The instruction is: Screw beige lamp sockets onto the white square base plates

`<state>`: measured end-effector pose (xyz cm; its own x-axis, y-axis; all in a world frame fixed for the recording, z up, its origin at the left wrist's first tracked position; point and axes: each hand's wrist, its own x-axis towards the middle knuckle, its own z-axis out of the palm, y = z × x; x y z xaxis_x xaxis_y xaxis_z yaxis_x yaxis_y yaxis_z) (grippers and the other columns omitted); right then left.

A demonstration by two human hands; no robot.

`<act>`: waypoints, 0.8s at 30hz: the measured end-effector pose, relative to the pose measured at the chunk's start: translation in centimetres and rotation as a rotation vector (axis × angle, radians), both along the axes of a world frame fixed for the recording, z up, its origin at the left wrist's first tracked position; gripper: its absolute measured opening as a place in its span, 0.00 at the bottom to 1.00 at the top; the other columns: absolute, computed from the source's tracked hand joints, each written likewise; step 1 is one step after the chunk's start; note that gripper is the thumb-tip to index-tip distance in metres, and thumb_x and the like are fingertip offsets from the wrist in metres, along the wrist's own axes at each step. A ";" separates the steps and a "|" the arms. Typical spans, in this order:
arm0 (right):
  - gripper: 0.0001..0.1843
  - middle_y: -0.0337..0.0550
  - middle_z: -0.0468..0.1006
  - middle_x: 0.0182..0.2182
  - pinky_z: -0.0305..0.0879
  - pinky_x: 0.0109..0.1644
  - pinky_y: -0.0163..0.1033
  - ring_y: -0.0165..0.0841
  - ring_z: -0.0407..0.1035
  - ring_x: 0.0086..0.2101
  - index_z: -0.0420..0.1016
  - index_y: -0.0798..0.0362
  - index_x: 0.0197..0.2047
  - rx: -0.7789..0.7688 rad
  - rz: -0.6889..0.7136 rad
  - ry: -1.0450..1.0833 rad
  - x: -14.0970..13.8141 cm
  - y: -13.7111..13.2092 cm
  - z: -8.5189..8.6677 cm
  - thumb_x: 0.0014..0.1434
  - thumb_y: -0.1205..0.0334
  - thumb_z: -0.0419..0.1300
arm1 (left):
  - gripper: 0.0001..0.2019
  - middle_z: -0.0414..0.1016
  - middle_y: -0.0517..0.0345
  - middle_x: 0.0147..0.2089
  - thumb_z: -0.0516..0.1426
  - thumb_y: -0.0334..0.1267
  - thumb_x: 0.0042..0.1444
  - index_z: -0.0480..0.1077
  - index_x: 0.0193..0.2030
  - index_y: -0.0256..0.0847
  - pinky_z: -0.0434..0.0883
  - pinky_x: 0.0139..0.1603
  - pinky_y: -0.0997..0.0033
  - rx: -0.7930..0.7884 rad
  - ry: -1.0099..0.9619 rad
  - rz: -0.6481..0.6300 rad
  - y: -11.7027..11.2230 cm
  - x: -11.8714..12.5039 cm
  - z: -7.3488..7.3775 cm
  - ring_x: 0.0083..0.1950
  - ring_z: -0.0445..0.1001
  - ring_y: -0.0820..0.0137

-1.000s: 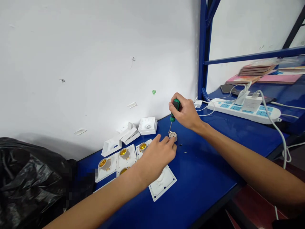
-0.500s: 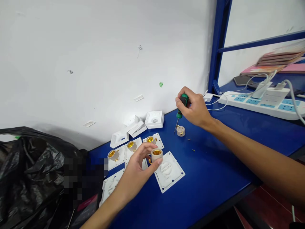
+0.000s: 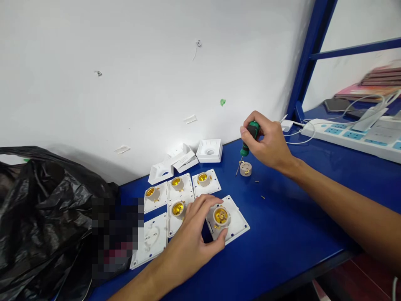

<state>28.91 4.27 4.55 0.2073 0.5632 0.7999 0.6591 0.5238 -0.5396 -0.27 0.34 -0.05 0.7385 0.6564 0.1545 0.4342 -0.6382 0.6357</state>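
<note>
My left hand (image 3: 191,234) grips a beige lamp socket with a brass inside (image 3: 221,216), pressing it onto a white square plate (image 3: 236,223) on the blue table (image 3: 282,225). My right hand (image 3: 269,142) is closed round a green-handled screwdriver (image 3: 247,144) held upright, its tip beside a small round beige socket base (image 3: 245,169) that lies on the table. Two loose screws (image 3: 259,189) lie near that base.
Several white plates with brass sockets (image 3: 178,190) lie in rows left of my hand, with white square covers (image 3: 209,150) by the wall behind. A black plastic bag (image 3: 40,213) fills the left. A white power strip (image 3: 351,136) with cables sits at the right by a blue rack post (image 3: 305,62).
My left hand left the round base, picked up a lamp socket and has set it down on the white plate. The right hand kept the screwdriver by the base. The view shifted left.
</note>
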 end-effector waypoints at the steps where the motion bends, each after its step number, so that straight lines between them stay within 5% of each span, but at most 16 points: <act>1: 0.08 0.31 0.67 0.23 0.60 0.31 0.39 0.29 0.61 0.22 0.66 0.47 0.35 0.006 -0.001 -0.001 0.0 0.0 0.0 0.66 0.63 0.61 | 0.24 0.71 0.57 0.64 0.62 0.33 0.66 0.66 0.66 0.57 0.66 0.67 0.52 -0.004 0.001 -0.014 0.1 -0.2 0.0 0.64 0.71 0.56; 7: 0.08 0.31 0.68 0.22 0.61 0.30 0.39 0.29 0.62 0.22 0.65 0.47 0.35 -0.007 0.008 0.001 -0.2 -0.1 0.0 0.66 0.63 0.61 | 0.12 0.76 0.59 0.55 0.66 0.39 0.68 0.71 0.54 0.53 0.67 0.61 0.54 -0.021 -0.091 0.056 0.4 0.1 -0.4 0.58 0.74 0.57; 15: 0.10 0.31 0.65 0.22 0.58 0.28 0.38 0.29 0.58 0.22 0.65 0.46 0.34 -0.002 -0.017 -0.042 -0.4 -0.3 0.1 0.65 0.65 0.62 | 0.12 0.78 0.60 0.51 0.68 0.39 0.68 0.71 0.52 0.50 0.69 0.52 0.60 0.057 -0.070 0.114 -0.1 0.7 -0.2 0.52 0.74 0.58; 24: 0.10 0.32 0.68 0.23 0.61 0.29 0.39 0.30 0.60 0.22 0.65 0.46 0.35 -0.021 -0.026 -0.082 -0.7 -0.5 0.1 0.68 0.59 0.62 | 0.16 0.78 0.61 0.45 0.72 0.43 0.63 0.71 0.48 0.45 0.67 0.50 0.61 0.240 -0.049 0.013 -0.2 1.0 0.0 0.46 0.74 0.60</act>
